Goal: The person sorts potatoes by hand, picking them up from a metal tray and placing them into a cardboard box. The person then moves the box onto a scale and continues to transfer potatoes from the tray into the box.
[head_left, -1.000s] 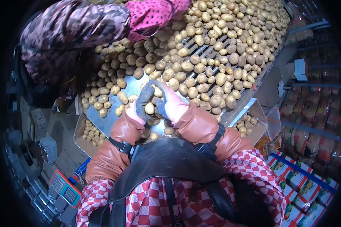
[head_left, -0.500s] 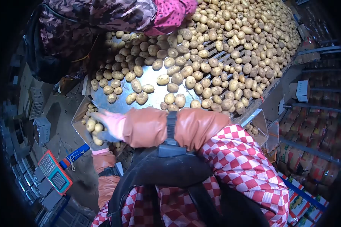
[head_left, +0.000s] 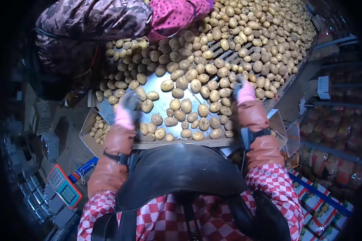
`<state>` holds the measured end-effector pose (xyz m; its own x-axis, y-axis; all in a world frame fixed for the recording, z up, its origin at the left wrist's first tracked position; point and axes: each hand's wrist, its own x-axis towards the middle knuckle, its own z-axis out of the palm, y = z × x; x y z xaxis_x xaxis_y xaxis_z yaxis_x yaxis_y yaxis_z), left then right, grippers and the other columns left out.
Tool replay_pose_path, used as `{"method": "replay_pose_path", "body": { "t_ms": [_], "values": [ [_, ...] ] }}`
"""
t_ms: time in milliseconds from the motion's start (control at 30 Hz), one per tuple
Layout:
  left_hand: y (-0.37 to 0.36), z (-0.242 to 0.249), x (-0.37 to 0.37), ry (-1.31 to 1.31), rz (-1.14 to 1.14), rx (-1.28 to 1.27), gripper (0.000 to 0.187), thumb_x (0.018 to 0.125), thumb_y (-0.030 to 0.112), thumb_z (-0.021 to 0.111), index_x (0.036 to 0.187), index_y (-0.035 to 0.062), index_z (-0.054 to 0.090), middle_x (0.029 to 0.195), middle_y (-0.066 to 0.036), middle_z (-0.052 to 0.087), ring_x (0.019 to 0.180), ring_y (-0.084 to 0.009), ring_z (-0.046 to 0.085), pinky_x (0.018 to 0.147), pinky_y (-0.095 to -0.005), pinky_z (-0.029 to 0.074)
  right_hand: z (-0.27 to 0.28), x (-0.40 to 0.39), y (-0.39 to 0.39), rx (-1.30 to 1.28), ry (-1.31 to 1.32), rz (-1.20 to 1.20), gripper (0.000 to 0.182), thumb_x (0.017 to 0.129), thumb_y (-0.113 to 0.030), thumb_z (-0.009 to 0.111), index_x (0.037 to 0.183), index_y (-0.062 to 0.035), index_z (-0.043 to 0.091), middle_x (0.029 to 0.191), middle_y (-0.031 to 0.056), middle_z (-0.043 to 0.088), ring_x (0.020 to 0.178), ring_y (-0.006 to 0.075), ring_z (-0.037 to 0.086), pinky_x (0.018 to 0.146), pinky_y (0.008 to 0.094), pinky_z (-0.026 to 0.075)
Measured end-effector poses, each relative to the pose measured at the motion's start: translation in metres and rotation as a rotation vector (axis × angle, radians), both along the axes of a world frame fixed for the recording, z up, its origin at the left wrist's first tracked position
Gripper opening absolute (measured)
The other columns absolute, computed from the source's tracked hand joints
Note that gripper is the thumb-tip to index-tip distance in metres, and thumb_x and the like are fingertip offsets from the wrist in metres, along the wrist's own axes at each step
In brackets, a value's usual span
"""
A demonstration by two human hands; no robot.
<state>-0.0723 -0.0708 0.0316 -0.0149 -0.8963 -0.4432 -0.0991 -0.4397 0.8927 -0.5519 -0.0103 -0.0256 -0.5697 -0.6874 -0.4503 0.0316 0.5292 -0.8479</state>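
Note:
Both my hands wear grey gloves with pink cuffs. My left hand (head_left: 129, 103) is at the left part of the metal sorting tray (head_left: 159, 110), beside a few loose potatoes (head_left: 147, 105); it is slightly blurred, its fingers look apart and no potato shows in it. Farther right, my right hand (head_left: 241, 86) reaches over the edge of the big potato heap (head_left: 265, 60), near the slats (head_left: 226, 55). I see it nearly edge-on, fingers stretched forward, with nothing visibly held. More potatoes lie scattered between the hands.
A co-worker's pink dotted sleeve (head_left: 175, 18) reaches over the heap. A cardboard box (head_left: 86, 130) with potatoes stands below the tray's left corner, another box (head_left: 278, 124) at its right. A scale display (head_left: 64, 185) is lower left, stacked cartons (head_left: 319, 209) lower right.
Both hands were together at the left box with potatoes. They have parted: my left rose to the tray's left side, my right swung to the heap. More potatoes show at the near edge.

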Motion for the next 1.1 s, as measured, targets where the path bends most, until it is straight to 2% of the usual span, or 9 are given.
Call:
{"method": "replay_pose_path", "body": {
  "t_ms": [100,267,433,667,767,833,900,933,1100],
  "values": [
    [-0.029,0.016,-0.091,-0.305,-0.454,-0.334,0.03,0.091,0.021,0.061,0.12,0.0141,0.064,0.114,-0.011,0.066,0.104,-0.0252,0.061,0.09,-0.0322,0.048,0.036,-0.025,-0.016,0.26,0.897,0.278,0.04,0.085,-0.017,0.06,0.124,-0.0104,0.059,0.112,0.0204,0.064,0.106,0.0352,0.061,0.091,0.0401,0.048],
    [-0.051,0.01,-0.177,-0.805,-0.728,-0.924,0.049,0.076,0.027,0.069,0.123,0.0218,0.059,0.131,-0.015,0.051,0.12,-0.0371,0.048,0.1,-0.0464,0.042,0.007,-0.058,-0.051,0.515,0.945,0.386,0.058,0.084,-0.019,0.062,0.138,-0.0116,0.042,0.117,0.0229,0.06,0.107,0.0395,0.059,0.092,0.0458,0.047],
    [-0.019,0.0,-0.157,-0.791,-1.114,-0.739,0.059,0.077,0.029,0.07,0.13,0.0157,0.049,0.137,-0.012,0.045,0.13,-0.0346,0.038,0.104,-0.0489,0.036,0.018,-0.045,-0.066,0.569,0.918,0.397,0.062,0.084,-0.017,0.062,0.141,-0.0128,0.038,0.117,0.0235,0.06,0.107,0.04,0.059,0.092,0.0461,0.047],
    [-0.042,0.015,-0.173,-0.642,-0.95,-0.74,0.034,0.078,0.012,0.061,0.111,0.0118,0.062,0.097,-0.013,0.064,0.095,-0.0358,0.059,0.084,-0.0437,0.047,0.029,-0.036,-0.07,0.545,0.866,0.428,0.074,0.082,-0.015,0.065,0.146,-0.0165,0.029,0.114,0.024,0.061,0.106,0.041,0.06,0.091,0.0466,0.047],
    [-0.096,-0.009,-0.209,-0.687,-0.68,-1.161,0.035,0.079,0.022,0.069,0.112,0.0124,0.062,0.107,-0.014,0.061,0.101,-0.0351,0.058,0.089,-0.0452,0.046,0.043,-0.034,-0.059,0.497,0.92,0.517,0.076,0.08,-0.012,0.067,0.146,-0.0179,0.03,0.113,0.0247,0.06,0.106,0.0434,0.058,0.095,0.0473,0.045],
    [-0.124,0.017,-0.224,-1.015,-0.707,-0.956,0.059,0.076,0.041,0.072,0.128,0.0194,0.056,0.135,-0.018,0.045,0.128,-0.0382,0.039,0.102,-0.0552,0.033,0.027,-0.054,-0.044,0.345,1.102,0.51,0.075,0.08,-0.01,0.069,0.145,-0.0137,0.031,0.109,0.0172,0.061,0.09,0.033,0.065,0.074,0.0406,0.053],
    [-0.147,0.008,-0.22,-1.054,-0.767,-0.775,0.07,0.074,0.047,0.072,0.136,0.0225,0.049,0.14,-0.019,0.04,0.135,-0.039,0.03,0.106,-0.0558,0.027,0.037,-0.064,-0.038,-0.073,-0.176,-0.022,0.065,0.082,-0.006,0.063,0.142,-0.0089,0.038,0.093,0.0097,0.062,0.063,0.0167,0.058,0.047,0.0273,0.044],
    [-0.147,0.006,-0.215,-1.111,-0.955,-0.682,0.076,0.073,0.047,0.073,0.139,0.024,0.045,0.144,-0.019,0.036,0.136,-0.0413,0.027,0.106,-0.0564,0.029,0.05,-0.063,-0.035,-0.277,-0.39,-0.061,0.064,0.083,-0.01,0.064,0.142,-0.0051,0.038,0.095,0.0046,0.061,0.057,0.0055,0.042,0.041,0.0156,0.028],
    [-0.075,0.016,-0.193,-0.719,-1.115,-0.742,0.062,0.075,0.038,0.074,0.131,0.0218,0.052,0.141,-0.028,0.036,0.127,-0.0451,0.04,0.105,-0.0517,0.037,0.026,-0.045,-0.033,-0.875,-1.077,0.07,0.047,0.102,-0.018,0.037,0.149,-0.0116,0.03,0.123,0.0092,0.052,0.062,0.0099,0.04,0.045,0.0141,0.035]
  ]
}}
